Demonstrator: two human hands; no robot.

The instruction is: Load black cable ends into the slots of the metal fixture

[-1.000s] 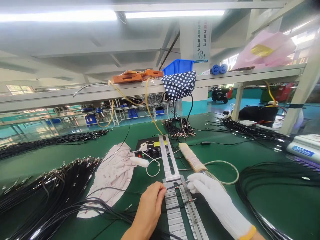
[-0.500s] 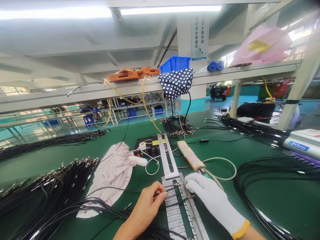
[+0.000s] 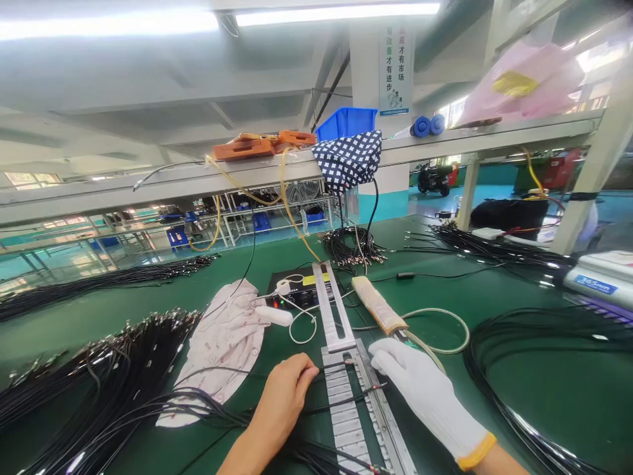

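Observation:
My bare left hand point(image 3: 283, 399) is closed in a pinch on a black cable point(image 3: 332, 367), just left of a slotted metal fixture point(image 3: 342, 417). The cable's tip reaches over the fixture's central slot. A second black cable point(image 3: 349, 398) lies across the fixture nearer to me, its reddish tip on the right rail. My right hand point(image 3: 420, 382), in a white glove with a yellow cuff, is beside the right rail, slightly apart from the cable tip. Its fingers are curled together, and whatever they may hold is hidden.
A thick bundle of black cables point(image 3: 133, 369) spreads at left, beside a crumpled pale cloth point(image 3: 225, 349). Behind the fixture sit a black control box point(image 3: 297, 290) and a wrapped handle point(image 3: 376, 303). Coiled cable point(image 3: 487, 396) lies at right. A shelf beam point(image 3: 445, 145) crosses above the table.
My left hand has moved a little left along the cable, away from the fixture. My right hand has shifted slightly right, off the cable's tip.

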